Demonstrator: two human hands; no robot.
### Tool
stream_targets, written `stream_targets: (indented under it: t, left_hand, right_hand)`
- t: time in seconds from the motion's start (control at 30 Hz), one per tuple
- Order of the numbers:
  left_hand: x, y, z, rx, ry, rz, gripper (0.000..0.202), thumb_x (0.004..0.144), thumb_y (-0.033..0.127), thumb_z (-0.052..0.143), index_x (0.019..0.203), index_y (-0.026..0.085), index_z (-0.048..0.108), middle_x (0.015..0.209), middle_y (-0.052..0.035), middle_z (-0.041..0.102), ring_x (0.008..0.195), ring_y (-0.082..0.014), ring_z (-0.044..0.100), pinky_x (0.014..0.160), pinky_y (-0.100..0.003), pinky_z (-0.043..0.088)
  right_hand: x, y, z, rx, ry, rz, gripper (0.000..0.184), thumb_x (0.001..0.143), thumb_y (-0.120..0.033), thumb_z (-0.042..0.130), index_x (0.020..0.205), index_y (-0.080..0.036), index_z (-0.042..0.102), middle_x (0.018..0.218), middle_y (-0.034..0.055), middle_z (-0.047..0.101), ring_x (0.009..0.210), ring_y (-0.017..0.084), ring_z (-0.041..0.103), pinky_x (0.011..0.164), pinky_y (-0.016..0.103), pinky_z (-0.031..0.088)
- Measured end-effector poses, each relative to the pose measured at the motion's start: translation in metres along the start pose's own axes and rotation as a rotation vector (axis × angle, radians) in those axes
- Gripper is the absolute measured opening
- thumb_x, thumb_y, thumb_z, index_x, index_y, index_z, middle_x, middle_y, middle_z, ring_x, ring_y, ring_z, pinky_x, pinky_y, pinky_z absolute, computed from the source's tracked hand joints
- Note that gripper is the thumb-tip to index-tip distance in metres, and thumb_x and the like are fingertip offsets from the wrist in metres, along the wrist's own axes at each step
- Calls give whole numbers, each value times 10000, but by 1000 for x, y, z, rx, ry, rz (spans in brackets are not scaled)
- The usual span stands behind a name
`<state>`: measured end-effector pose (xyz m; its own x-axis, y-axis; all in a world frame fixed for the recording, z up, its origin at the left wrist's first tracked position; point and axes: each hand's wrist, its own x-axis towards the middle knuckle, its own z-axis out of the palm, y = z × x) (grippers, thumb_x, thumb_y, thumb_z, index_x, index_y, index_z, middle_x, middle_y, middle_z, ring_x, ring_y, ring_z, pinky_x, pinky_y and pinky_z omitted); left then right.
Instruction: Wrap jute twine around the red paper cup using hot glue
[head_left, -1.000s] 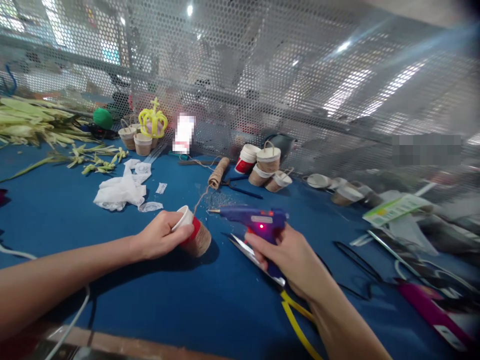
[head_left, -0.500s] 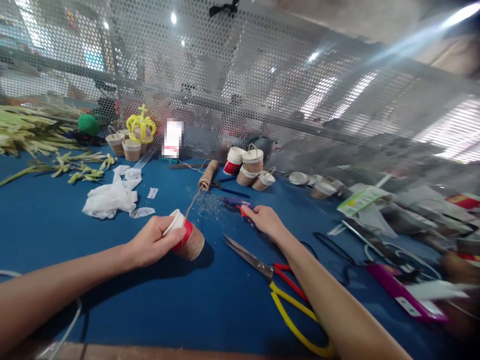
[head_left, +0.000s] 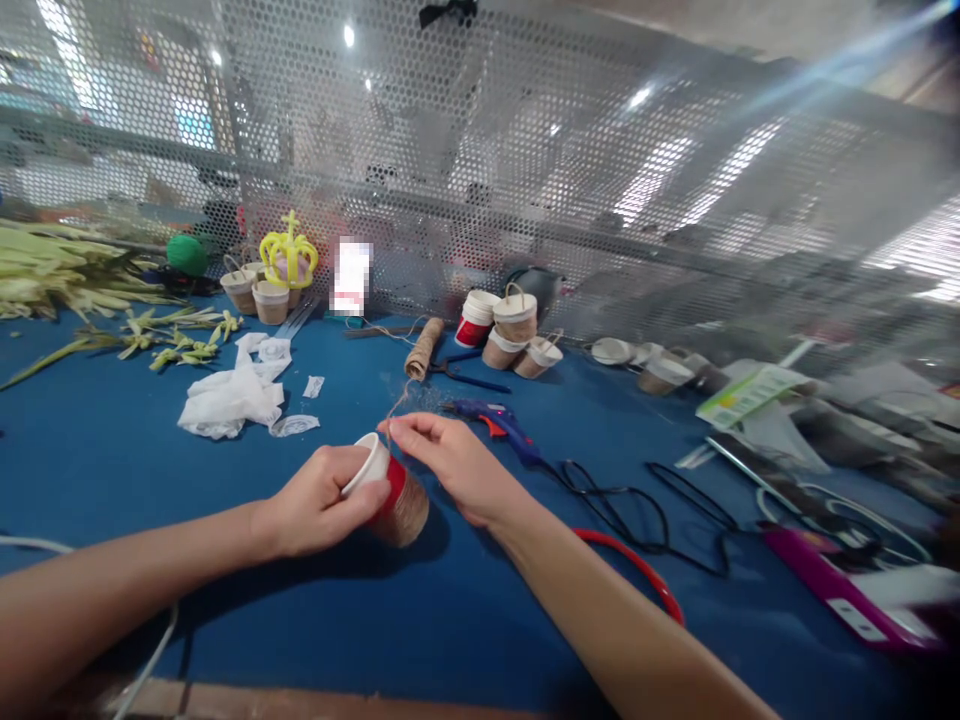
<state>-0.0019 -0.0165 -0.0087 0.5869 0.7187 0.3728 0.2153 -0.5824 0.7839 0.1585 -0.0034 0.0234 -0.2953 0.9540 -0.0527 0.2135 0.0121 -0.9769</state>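
My left hand (head_left: 322, 500) grips a paper cup (head_left: 401, 500), tilted on its side, by the white rim. Its lower part is wound with jute twine and a red band shows above. Close to the cup's rim, my right hand (head_left: 457, 460) pinches the jute twine (head_left: 397, 400) that runs back to a twine roll (head_left: 424, 350). The blue glue gun (head_left: 499, 425) lies on the table beyond my right hand. Under my right forearm a red handle (head_left: 637, 565) of the scissors sticks out; the rest is hidden.
Twine-wrapped cups (head_left: 514, 325) are stacked at the back, near black pliers (head_left: 472, 375). Crumpled white paper (head_left: 232, 400) and dry husks (head_left: 67, 270) lie left. A yellow crown-shaped piece (head_left: 289, 255) sits on small cups. Black cable (head_left: 630, 510) and a purple power strip (head_left: 832, 590) occupy the right.
My right hand has let go of the glue gun, moved left to the cup and taken hold of the twine. My forearm now covers most of the scissors.
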Motion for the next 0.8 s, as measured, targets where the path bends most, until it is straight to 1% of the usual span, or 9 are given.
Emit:
stream_targets:
  t: [0.07,0.17,0.27,0.37,0.43,0.5,0.57,0.7,0.8]
  left_hand:
    - [0,0,0,-21,-18,-1,254,790,175,349,547,139,415,558,27,425,516,-75,373,522,-198,325]
    - [-1,1,0,-44,-21,-2,249,788,162,351,547,142,409,541,33,437,500,-69,372,509,-186,323]
    - [-1,2,0,-28,-17,9,247,791,157,359,549,144,408,543,35,439,497,-66,363,506,-181,323]
    - [-1,3,0,28,-26,81,248,787,140,360,547,144,424,552,26,454,524,-75,385,553,-190,345]
    - [0,4,-1,64,-51,144,235,780,124,360,563,143,447,572,12,487,559,-86,408,598,-203,358]
    - [1,5,-1,83,-69,162,229,778,121,361,573,141,461,588,3,510,577,-91,419,617,-209,363]
    - [2,5,-2,71,-53,105,238,781,130,359,563,139,456,573,11,496,553,-83,407,587,-200,359]
    - [2,7,-2,-41,5,-80,261,789,164,363,536,139,422,527,36,428,491,-65,361,484,-175,321]
    - [1,7,-2,-90,15,-101,252,783,164,374,536,140,413,523,37,437,485,-62,361,458,-171,301]
  right_hand:
    - [-2,0,4,121,61,-5,191,651,-317,645,749,-153,634,804,23,642,787,138,555,784,280,398]
    - [-8,-3,6,183,40,22,172,631,-300,657,725,-158,632,738,4,626,706,118,542,725,269,408]
    - [-13,-5,8,173,34,43,219,622,-330,663,736,-151,610,701,-2,601,652,107,523,657,257,408]
    - [-15,-4,9,130,32,65,240,634,-356,650,724,-146,578,677,-5,573,608,97,497,600,244,395]
    - [-15,-4,9,111,8,72,218,630,-337,654,679,-148,557,706,1,575,612,94,493,586,236,389]
    - [-16,-3,8,113,-9,54,191,628,-299,655,623,-150,535,759,11,582,644,98,503,601,233,391]
    - [-17,-3,7,130,19,17,168,645,-266,635,593,-156,518,777,14,580,691,108,515,642,240,396]
    - [-21,-1,7,129,146,-68,151,667,-239,612,598,-172,495,745,10,582,801,132,532,756,269,391]
    - [-23,-1,7,100,169,-108,125,666,-232,616,647,-177,505,735,3,581,764,129,539,739,278,404]
